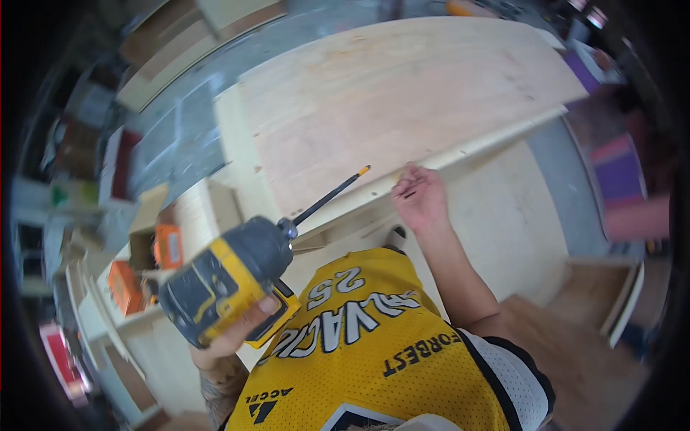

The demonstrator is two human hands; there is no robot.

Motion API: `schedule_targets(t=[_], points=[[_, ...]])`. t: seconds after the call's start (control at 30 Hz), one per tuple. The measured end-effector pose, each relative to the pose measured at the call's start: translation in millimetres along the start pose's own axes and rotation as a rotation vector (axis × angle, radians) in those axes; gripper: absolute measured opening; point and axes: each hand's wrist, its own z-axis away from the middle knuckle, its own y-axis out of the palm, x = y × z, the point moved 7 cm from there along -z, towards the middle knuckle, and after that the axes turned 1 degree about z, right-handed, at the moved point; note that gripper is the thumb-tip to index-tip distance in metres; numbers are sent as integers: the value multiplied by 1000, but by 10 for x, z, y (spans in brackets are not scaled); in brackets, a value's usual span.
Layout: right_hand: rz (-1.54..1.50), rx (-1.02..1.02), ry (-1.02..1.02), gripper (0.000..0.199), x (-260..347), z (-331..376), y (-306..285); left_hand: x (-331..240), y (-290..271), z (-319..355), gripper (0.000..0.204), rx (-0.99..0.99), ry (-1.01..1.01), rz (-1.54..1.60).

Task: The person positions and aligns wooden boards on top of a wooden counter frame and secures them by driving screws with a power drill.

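My left hand (241, 327) grips a yellow and black cordless drill (233, 276) by its handle. From its chuck a long dark driver bit (327, 200) with an orange tip points up and right, over the near edge of a large plywood panel (388, 100). Beside that edge, right of the bit's tip, my right hand (422, 201) has its fingers curled over a few small dark screws (410, 192). Bit and right hand are apart. Small dark marks dot the panel's near edge strip (463, 151) and left border.
Orange boxes (167, 246) stand on a wooden surface at the left. Another pale panel (517, 208) lies below the big one, with an open wooden box frame (596, 294) at right. A person's arm (636, 219) shows at the right edge. More wooden pieces (194, 50) stand at far left.
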Motion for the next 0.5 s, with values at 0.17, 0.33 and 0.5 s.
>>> schedule_targets(t=[0.17,0.33,0.5], points=[[-97,-215,168,20,-154,439,-983,595,488,-119,31,262,115,-203],[1,-221,-69,41,99,743,-1320,867,1161,-308,28,532,165,-258],[-33,-115,-268,43,777,941,-1277,944,1786,-358,27,632,240,-371]])
